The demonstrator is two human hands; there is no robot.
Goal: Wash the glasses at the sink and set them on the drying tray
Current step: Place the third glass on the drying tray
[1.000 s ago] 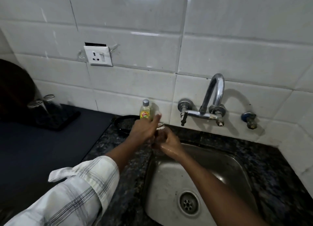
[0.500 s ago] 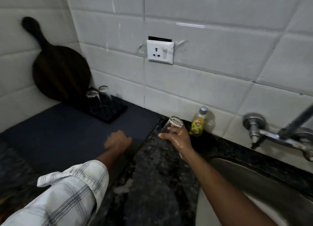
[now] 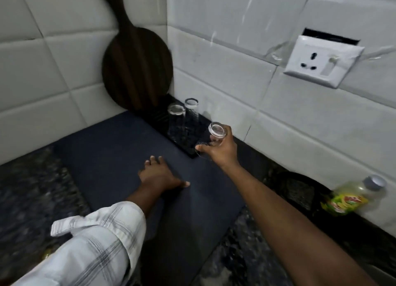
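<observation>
My right hand grips a clear glass held upside down, its base uppermost, just above the near right end of the black drying tray. Two other clear glasses stand inverted on the tray's far part, near the wall corner. My left hand lies flat with fingers spread on the dark blue mat, holding nothing, a little left of and nearer than the tray.
A dark round wooden board leans in the wall corner behind the tray. A white wall socket sits above right. A yellow-green soap bottle and a dark round dish stand on the speckled counter at right.
The view has swung left, away from the sink. My right hand carried the glass from beside the soap bottle to over the tray's end. My left hand opened flat on the mat.
</observation>
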